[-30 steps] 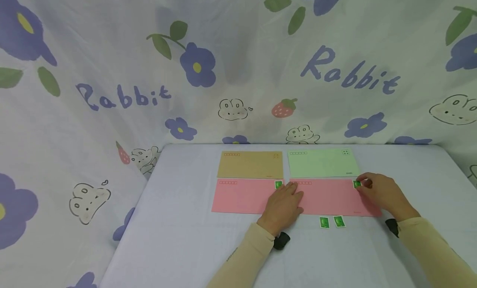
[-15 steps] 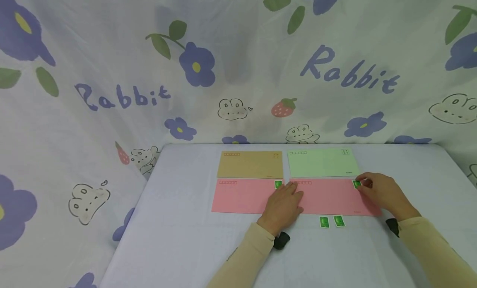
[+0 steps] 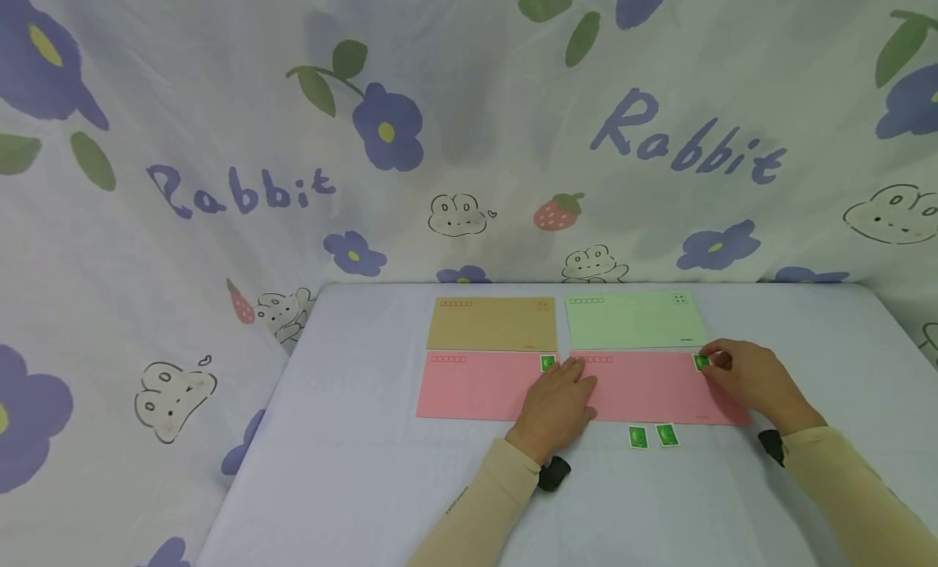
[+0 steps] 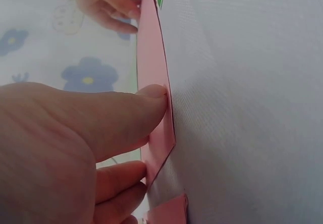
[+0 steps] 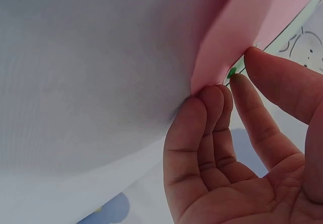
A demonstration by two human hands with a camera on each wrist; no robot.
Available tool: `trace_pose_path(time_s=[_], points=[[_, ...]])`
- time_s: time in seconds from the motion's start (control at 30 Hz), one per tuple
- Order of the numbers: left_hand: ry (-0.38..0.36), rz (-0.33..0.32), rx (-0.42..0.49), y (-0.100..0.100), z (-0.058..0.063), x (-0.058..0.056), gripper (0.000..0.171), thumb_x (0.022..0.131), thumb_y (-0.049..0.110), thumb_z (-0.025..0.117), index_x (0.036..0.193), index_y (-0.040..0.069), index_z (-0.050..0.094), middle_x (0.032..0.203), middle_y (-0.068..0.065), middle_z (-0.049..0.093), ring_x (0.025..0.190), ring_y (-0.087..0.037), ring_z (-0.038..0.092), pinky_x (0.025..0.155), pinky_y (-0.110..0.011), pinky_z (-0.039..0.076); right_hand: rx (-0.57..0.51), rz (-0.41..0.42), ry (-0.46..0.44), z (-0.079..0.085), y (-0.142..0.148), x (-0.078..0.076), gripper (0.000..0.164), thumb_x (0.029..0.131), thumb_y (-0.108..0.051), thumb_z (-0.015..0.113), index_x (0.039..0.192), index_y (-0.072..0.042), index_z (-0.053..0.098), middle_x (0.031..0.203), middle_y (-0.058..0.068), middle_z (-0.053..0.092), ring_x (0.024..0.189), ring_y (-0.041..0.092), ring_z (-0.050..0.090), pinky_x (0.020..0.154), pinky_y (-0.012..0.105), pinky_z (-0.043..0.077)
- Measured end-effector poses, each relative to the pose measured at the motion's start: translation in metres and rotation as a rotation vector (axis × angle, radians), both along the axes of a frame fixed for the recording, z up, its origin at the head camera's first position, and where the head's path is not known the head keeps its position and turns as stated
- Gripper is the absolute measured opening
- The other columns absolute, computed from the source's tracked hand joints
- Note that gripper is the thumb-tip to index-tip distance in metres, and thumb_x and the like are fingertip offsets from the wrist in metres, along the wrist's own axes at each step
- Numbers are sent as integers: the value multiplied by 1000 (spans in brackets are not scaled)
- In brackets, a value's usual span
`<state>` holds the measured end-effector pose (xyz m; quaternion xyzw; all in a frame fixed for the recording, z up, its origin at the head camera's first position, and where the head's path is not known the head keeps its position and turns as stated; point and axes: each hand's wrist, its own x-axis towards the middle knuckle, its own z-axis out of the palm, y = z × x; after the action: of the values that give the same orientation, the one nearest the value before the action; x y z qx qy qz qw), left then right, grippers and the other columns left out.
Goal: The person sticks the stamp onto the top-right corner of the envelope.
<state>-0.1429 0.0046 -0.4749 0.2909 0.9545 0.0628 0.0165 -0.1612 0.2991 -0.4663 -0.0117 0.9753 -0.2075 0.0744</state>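
While the left hand (image 3: 553, 410) rests, fingers extended, over the left end of the right pink envelope (image 3: 645, 392), the right hand (image 3: 756, 384) pinches a green stamp (image 3: 700, 362) at that envelope's far right corner.

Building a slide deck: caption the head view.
Right hand holds a green stamp at the corner of a pink envelope; left hand touches its other end.

Left sleeve (image 3: 479, 506) long, pale beige, small dark lettering (image 3: 456, 500); right sleeve (image 3: 853, 494) same beige; black piece (image 3: 554, 474) at left wrist, another black piece (image 3: 771, 447) at right.
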Motion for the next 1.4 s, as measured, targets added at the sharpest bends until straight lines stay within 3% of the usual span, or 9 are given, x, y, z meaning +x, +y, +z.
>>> trace_pose_path(time_s=[0.63, 1.4], points=[[-14, 0, -1, -1, 4, 0, 45, 87, 36, 63, 129, 21, 56, 142, -2, 43, 134, -15, 33, 111, -30, 23, -49, -61, -51, 10, 0, 5, 39, 88, -23, 59, 119, 0, 52, 105, 22, 59, 93, 35, 53, 76, 50, 48], [46, 4, 91, -12, 25, -4, 42, 88, 37, 61, 126, 20, 59, 140, -4, 45, 132, -21, 37, 110, -33, 27, -73, -20, 115, 29, -26, 24, 36, 87, -24, 62, 115, -1, 55, 95, 15, 64, 87, 31, 59, 72, 48, 49]])
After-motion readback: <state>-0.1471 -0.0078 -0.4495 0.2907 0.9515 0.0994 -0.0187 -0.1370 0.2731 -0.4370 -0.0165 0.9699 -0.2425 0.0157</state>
